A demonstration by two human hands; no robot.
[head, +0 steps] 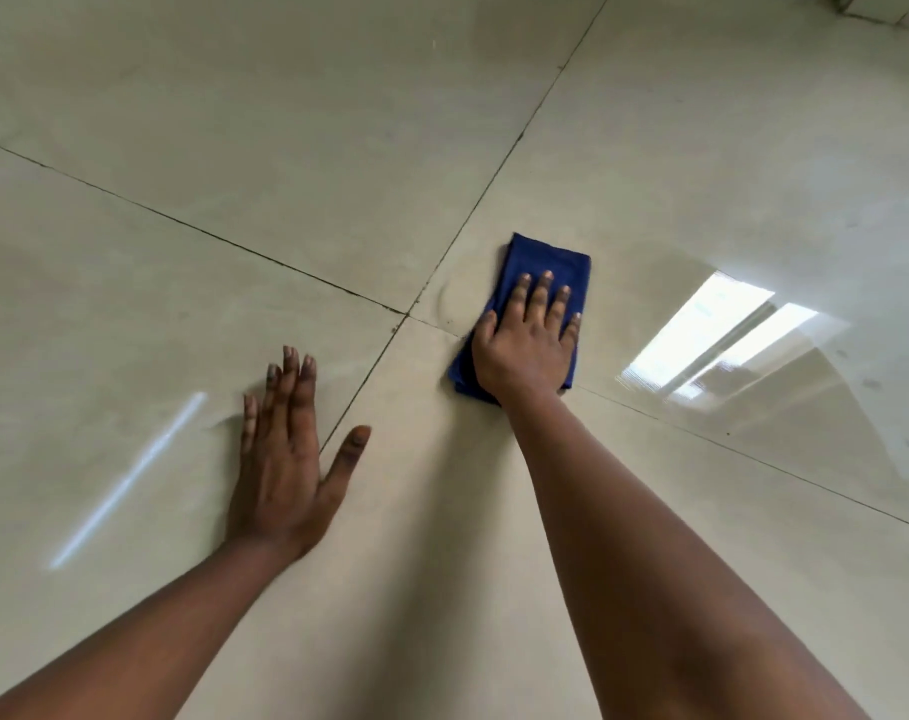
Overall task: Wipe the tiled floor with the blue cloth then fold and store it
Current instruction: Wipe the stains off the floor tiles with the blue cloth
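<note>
Clearly the blue cloth (545, 262) is soft, light and already folded into a pad, lying on the tiled floor (286, 148) near a grout crossing. Your right hand (527, 340) presses it flat, fingers spread, not clenched. Your left hand (286, 459) braces, released, palm down.

right hand (525, 350) on cloth (551, 262), left hand (280, 470) left on floor (286, 148)
</note>
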